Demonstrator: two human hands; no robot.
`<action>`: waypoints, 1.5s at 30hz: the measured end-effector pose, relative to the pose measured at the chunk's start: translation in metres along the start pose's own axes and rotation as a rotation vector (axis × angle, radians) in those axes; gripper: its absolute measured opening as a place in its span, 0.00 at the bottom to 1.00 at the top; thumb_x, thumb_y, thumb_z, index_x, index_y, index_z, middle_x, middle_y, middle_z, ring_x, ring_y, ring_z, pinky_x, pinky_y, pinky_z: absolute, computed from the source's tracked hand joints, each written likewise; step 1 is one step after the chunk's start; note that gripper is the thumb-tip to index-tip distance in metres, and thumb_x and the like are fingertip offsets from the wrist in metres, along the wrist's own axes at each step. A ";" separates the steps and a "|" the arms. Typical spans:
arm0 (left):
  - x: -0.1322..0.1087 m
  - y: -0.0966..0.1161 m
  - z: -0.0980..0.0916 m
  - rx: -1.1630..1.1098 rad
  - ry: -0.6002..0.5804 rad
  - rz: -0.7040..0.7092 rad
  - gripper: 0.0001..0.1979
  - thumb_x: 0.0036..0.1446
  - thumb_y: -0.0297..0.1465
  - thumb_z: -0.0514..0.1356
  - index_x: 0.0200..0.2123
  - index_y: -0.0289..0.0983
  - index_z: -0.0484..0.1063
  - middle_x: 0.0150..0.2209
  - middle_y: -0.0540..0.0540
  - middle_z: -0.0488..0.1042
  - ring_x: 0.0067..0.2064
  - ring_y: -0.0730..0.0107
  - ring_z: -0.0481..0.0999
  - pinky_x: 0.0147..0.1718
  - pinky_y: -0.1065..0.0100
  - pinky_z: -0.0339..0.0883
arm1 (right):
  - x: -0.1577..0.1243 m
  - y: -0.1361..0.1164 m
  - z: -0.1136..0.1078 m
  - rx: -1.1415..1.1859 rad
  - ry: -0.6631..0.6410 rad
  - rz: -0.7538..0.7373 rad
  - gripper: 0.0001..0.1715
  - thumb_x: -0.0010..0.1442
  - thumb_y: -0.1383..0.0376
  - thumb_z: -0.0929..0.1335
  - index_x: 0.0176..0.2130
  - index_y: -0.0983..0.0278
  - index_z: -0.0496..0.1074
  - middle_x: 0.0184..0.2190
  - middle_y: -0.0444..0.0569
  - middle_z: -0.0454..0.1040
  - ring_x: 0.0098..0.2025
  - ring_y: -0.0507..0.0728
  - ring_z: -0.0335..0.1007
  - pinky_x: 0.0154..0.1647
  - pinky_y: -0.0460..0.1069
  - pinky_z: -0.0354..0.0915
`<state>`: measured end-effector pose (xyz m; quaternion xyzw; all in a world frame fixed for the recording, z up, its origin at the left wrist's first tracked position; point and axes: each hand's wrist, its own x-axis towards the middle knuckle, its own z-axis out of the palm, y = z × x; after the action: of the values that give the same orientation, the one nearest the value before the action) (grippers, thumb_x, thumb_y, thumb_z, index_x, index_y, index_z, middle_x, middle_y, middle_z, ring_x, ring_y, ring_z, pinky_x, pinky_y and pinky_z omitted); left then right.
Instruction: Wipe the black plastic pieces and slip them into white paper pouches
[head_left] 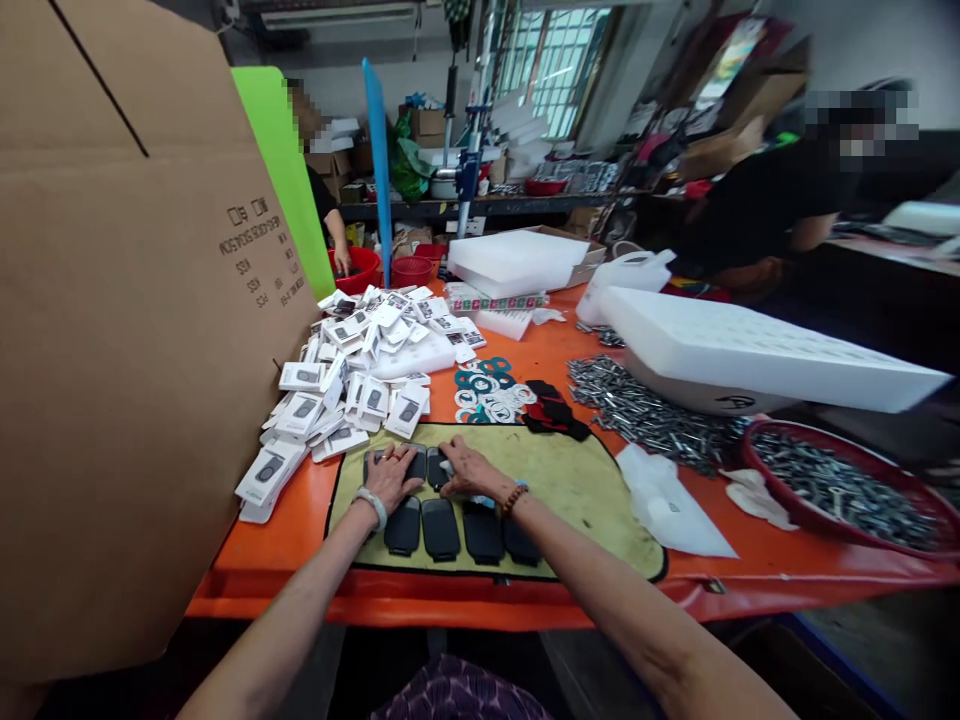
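Note:
Several flat black oblong pieces (pixel 441 528) lie in rows on a yellowish mat (pixel 577 485) at the near edge of an orange table (pixel 300 520). My left hand (pixel 391 475) rests palm down on the upper row with fingers spread, a pale bangle on its wrist. My right hand (pixel 463 470) lies beside it on the same row, fingers bent onto a black piece and a small pale bit; a bead bracelet sits on that wrist.
A tall cardboard box (pixel 127 330) stands at the left. A heap of small white packets (pixel 352 370) lies beyond the mat, then blue rings (pixel 484 385) and black pieces (pixel 551 408). Metal parts (pixel 645 405) and a red basin (pixel 847 485) sit right, under white foam (pixel 742 345). Two people work behind.

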<state>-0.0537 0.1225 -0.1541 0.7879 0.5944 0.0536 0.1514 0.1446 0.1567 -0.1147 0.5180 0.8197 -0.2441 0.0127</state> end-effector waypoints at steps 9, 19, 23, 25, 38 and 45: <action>-0.002 0.002 -0.007 -0.016 0.029 -0.051 0.25 0.60 0.37 0.53 0.61 0.43 0.61 0.64 0.40 0.62 0.66 0.48 0.54 0.60 0.41 0.44 | -0.027 0.014 -0.009 0.174 0.192 -0.022 0.37 0.48 0.63 0.76 0.55 0.63 0.65 0.51 0.55 0.66 0.49 0.60 0.68 0.50 0.52 0.64; -0.072 -0.004 -0.017 -0.647 0.351 -0.367 0.32 0.53 0.51 0.51 0.53 0.35 0.68 0.56 0.37 0.71 0.59 0.51 0.69 0.60 0.53 0.60 | -0.103 0.120 -0.061 0.125 0.777 0.382 0.23 0.64 0.59 0.63 0.55 0.67 0.67 0.50 0.59 0.68 0.52 0.61 0.65 0.54 0.53 0.61; -0.105 0.009 -0.004 -0.795 0.368 -0.509 0.33 0.50 0.53 0.53 0.53 0.38 0.68 0.55 0.38 0.72 0.59 0.51 0.68 0.60 0.54 0.60 | -0.110 0.140 -0.048 0.096 0.629 0.398 0.35 0.58 0.57 0.69 0.59 0.68 0.61 0.55 0.61 0.65 0.57 0.64 0.61 0.57 0.56 0.58; -0.120 0.013 0.001 -0.843 0.370 -0.551 0.34 0.49 0.54 0.54 0.53 0.37 0.68 0.56 0.38 0.71 0.60 0.50 0.67 0.60 0.53 0.60 | -0.119 0.146 -0.035 0.099 0.607 0.390 0.32 0.58 0.58 0.68 0.59 0.65 0.62 0.55 0.59 0.66 0.57 0.65 0.61 0.56 0.58 0.58; -0.171 0.018 0.005 -0.928 0.602 -0.629 0.31 0.47 0.50 0.61 0.47 0.32 0.73 0.47 0.34 0.76 0.51 0.51 0.75 0.53 0.52 0.66 | -0.149 0.187 0.056 -0.148 0.687 0.347 0.23 0.62 0.57 0.61 0.52 0.64 0.69 0.55 0.60 0.67 0.56 0.67 0.63 0.50 0.62 0.63; -0.179 0.011 0.006 -0.689 0.626 -0.503 0.21 0.58 0.41 0.55 0.50 0.34 0.71 0.50 0.36 0.74 0.53 0.57 0.73 0.54 0.55 0.65 | -0.146 0.189 0.069 -0.097 0.935 0.238 0.23 0.61 0.55 0.60 0.48 0.65 0.71 0.49 0.60 0.71 0.51 0.65 0.67 0.50 0.60 0.64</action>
<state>-0.0931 -0.0522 -0.1392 0.4719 0.7297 0.4406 0.2251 0.3580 0.0697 -0.2086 0.6611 0.6831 0.0566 -0.3052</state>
